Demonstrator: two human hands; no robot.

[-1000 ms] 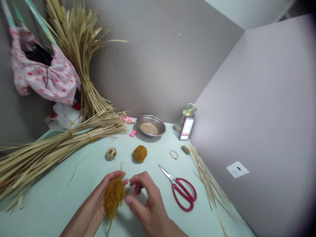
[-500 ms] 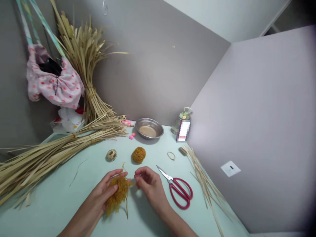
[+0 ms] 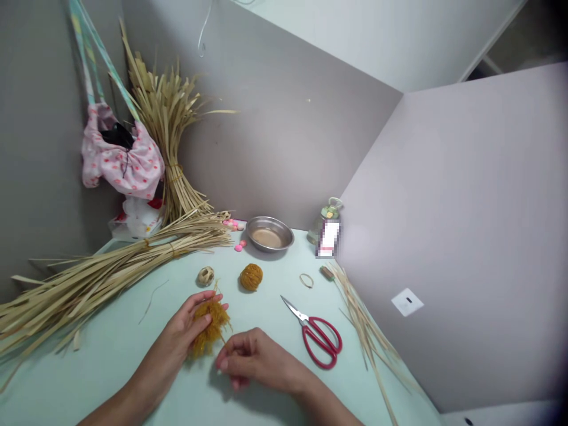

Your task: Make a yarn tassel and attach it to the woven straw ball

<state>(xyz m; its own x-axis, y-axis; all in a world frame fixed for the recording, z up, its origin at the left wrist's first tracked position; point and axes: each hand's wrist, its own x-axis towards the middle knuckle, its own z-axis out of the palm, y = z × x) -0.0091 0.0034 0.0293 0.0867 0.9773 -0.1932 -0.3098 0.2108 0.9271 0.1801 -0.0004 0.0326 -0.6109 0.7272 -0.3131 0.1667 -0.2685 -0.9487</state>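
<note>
A fluffy mustard-yellow yarn pom-pom [image 3: 208, 328] rests in my left hand [image 3: 184, 325], its thumb pressed on the front and its fingers behind. Loose yarn ends stick out above the fingertips. Just right of and below the pom-pom, my right hand [image 3: 257, 360] is closed in a pinch, and a strand of yarn runs from the pom-pom to its fingers. Beyond the hands lie a wound ball of mustard yarn [image 3: 251, 277] and a small woven ball [image 3: 206, 276]. Red-handled scissors [image 3: 313, 334] lie right of my right hand, blades closed.
Bundles of dry straw strips [image 3: 133, 260] cover the table's left side; another straw bundle [image 3: 171, 136] leans on the wall beside a hanging pink bag [image 3: 126, 163]. At the back stand a metal bowl [image 3: 270, 235] and a bottle [image 3: 317, 228]. Loose strips [image 3: 366, 331] line the right edge.
My right hand has moved down and left, from beside the pom-pom's top to below its right side. My left hand keeps hold of the pom-pom. The view has shifted slightly.
</note>
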